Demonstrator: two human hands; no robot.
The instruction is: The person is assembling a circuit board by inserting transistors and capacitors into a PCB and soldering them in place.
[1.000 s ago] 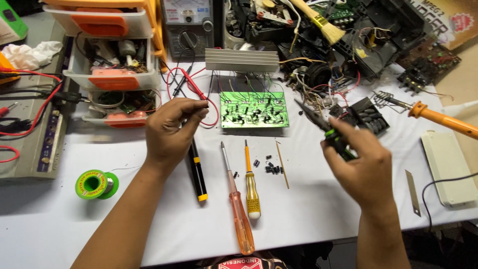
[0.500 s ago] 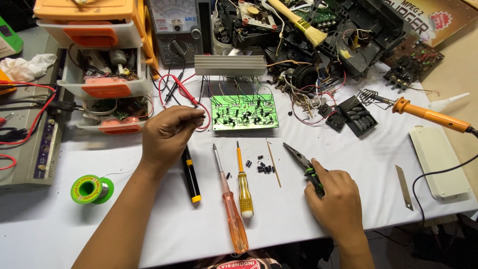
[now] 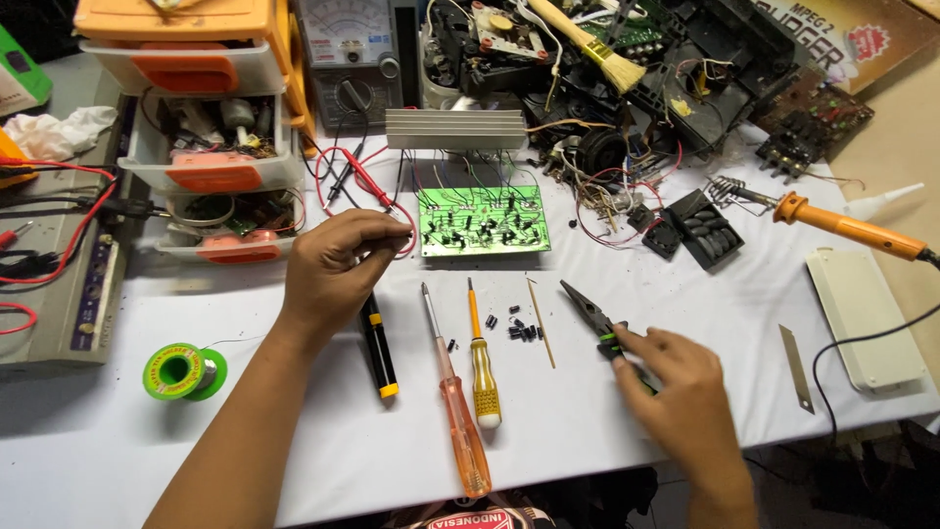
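1. The needle-nose pliers (image 3: 599, 320) lie flat on the white table (image 3: 294, 431), their tips pointing up and left toward the green circuit board (image 3: 482, 220), their green-and-black handles under the right hand (image 3: 676, 387).
2. The right hand rests palm down, fingers loosely curled over the handles; whether it grips them or merely touches them cannot be told, since the fingers cover the handles.
3. The left hand (image 3: 338, 269) hovers just left of the circuit board, fingers bunched and thumb pressed to fingertips in a narrow pinch; whatever sits in the pinch is too small to make out.
4. A black pen-shaped tool with a yellow end (image 3: 378, 348) lies partly hidden beneath the left hand.
5. Between the hands lie an orange-handled screwdriver (image 3: 458, 411), a shorter yellow-handled screwdriver (image 3: 481, 367), a scatter of small black parts (image 3: 521, 328) and a thin wooden stick (image 3: 540, 321).
6. A green solder spool (image 3: 181, 371) sits well left of the forearm.
7. An orange soldering iron (image 3: 842, 223) lies at the far right, its cord cut off by the frame edge.
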